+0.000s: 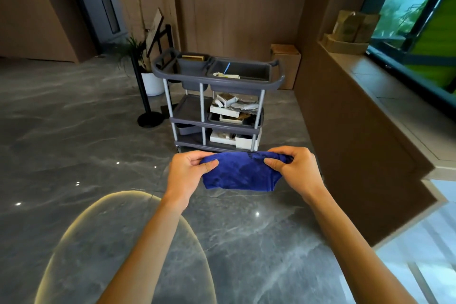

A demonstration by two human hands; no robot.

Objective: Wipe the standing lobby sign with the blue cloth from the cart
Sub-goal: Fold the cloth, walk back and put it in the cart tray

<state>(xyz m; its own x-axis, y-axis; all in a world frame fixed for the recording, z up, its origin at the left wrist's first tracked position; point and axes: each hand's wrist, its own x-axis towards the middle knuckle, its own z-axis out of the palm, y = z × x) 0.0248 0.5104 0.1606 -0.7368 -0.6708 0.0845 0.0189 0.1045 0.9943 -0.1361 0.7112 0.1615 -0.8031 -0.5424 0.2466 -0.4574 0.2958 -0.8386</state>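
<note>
A blue cloth (240,173) is stretched between both hands in front of me, above the floor. My left hand (188,170) pinches its left end between thumb and fingers. My right hand (294,168) pinches its right end the same way. Straight ahead stands the grey three-shelf cart (219,81), its shelves holding white boxes and small items. Behind and to the left of the cart, a black post on a round base (148,116) carries a tilted sign board (155,26), seen edge-on.
A potted plant in a white pot (151,82) stands behind the post. A cardboard box (286,64) sits against the wooden wall behind the cart. A brown ledge (357,116) with paper bags runs along the right under a window. The floor is polished grey marble.
</note>
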